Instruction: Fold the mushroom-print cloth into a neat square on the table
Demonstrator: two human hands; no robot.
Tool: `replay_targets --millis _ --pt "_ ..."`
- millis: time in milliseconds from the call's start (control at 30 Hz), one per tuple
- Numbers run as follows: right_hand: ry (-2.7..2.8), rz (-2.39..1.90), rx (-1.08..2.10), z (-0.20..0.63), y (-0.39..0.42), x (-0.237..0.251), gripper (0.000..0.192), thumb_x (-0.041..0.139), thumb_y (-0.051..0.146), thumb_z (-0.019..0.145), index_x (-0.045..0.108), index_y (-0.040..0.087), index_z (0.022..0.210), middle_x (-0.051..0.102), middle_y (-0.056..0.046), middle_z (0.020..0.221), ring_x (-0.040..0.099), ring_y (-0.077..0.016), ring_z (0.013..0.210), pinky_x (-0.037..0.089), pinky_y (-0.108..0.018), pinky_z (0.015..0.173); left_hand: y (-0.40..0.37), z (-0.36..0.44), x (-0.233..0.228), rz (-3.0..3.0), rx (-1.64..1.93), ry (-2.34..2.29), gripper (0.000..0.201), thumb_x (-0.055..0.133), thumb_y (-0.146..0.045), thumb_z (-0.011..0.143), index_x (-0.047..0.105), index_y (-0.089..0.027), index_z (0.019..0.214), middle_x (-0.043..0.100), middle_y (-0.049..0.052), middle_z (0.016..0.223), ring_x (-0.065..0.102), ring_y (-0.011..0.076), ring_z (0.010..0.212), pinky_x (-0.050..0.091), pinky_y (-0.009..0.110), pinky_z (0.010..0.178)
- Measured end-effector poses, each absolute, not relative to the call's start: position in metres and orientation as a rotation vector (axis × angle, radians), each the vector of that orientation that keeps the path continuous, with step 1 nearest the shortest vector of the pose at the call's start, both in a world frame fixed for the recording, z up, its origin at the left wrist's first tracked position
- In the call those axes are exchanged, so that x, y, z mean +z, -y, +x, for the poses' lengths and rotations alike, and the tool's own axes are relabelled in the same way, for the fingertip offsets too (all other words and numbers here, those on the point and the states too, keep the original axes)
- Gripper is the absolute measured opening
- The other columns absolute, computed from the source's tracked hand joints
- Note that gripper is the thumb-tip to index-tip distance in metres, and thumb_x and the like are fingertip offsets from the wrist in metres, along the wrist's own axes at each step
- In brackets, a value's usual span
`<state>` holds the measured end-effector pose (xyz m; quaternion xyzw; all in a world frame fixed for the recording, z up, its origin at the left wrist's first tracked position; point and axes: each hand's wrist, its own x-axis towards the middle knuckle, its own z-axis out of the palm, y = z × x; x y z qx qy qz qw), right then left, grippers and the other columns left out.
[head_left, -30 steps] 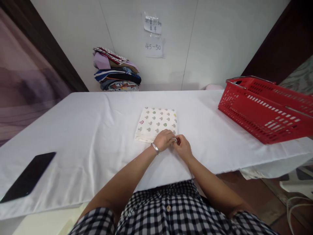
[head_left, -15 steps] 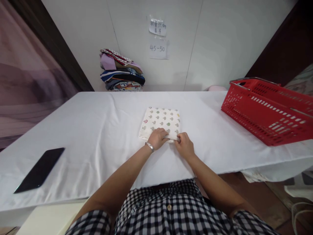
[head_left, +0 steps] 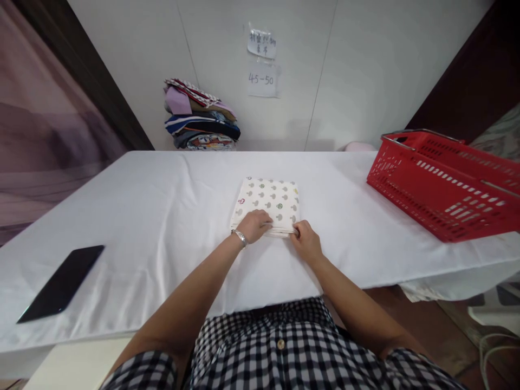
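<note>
Fingers of the left hand lie curled over the near left edge of the small cream cotton cloth printed with little tree shapes, pressing it flat; fingers of the right hand pinch the near right corner of that cloth, thumb and forefinger closed on the layered hem. Head view, the only one: the cloth sits mid-table on the white tablecloth-covered table, already reduced to a compact, near-square packet with squared far corners and several layers visible at the near edge. Judgement: folding looks close to complete; what remains appears to be aligning or smoothing the near edge, and the packet has not been moved off the work spot. A stack of folded multicoloured fabrics stands at the far wall, well apart. A red plastic slotted basket rests on the table's right end; its contents cannot be seen. A black flat phone lies at the near left.
</note>
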<state>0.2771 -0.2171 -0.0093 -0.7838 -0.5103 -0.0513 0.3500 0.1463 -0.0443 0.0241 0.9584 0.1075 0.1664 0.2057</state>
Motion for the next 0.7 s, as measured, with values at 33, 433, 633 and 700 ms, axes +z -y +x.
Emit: replay_targets --millis 33,433,633,700 --pt "1.325 -2.027 -0.132 0.277 0.217 -0.009 0.011 0.045 0.023 0.079 0.05 0.021 0.088 0.053 -0.002 0.087 0.051 -0.0141 0.073 0.039 -0.024 0.06 0.043 0.146 0.024 2.725 0.454 -0.287 0.015 0.052 -0.026 0.083 0.065 -0.02 0.089 0.063 0.004 0.092 0.055 0.0174 0.087 0.042 0.033 0.082" --pt "1.305 -2.025 -0.075 0.275 0.219 -0.007 0.02 0.045 0.02 0.078 0.052 0.021 0.097 0.055 -0.003 0.093 0.052 -0.0152 0.076 0.041 -0.025 0.064 0.06 0.138 0.03 2.995 0.642 -0.282 0.022 0.035 -0.011 0.087 0.056 -0.017 0.081 0.056 0.007 0.083 0.047 0.019 0.078 0.038 0.034 0.071" --pt "1.33 -2.039 -0.1 0.275 0.218 -0.007 0.019 0.045 0.02 0.078 0.053 0.021 0.095 0.055 -0.002 0.092 0.052 -0.0146 0.075 0.04 -0.025 0.063 0.058 0.128 0.016 3.025 0.551 -0.255 0.021 0.037 -0.017 0.089 0.055 -0.017 0.08 0.055 0.006 0.081 0.047 0.0185 0.078 0.037 0.033 0.071" --pt "1.335 -2.044 -0.107 0.275 0.218 -0.008 0.019 0.044 0.019 0.079 0.053 0.021 0.095 0.055 -0.002 0.092 0.052 -0.0146 0.075 0.04 -0.025 0.063 0.058 0.128 0.015 2.987 0.573 -0.243 0.018 0.04 -0.025 0.09 0.056 -0.017 0.084 0.056 0.005 0.084 0.048 0.0183 0.08 0.038 0.033 0.073"
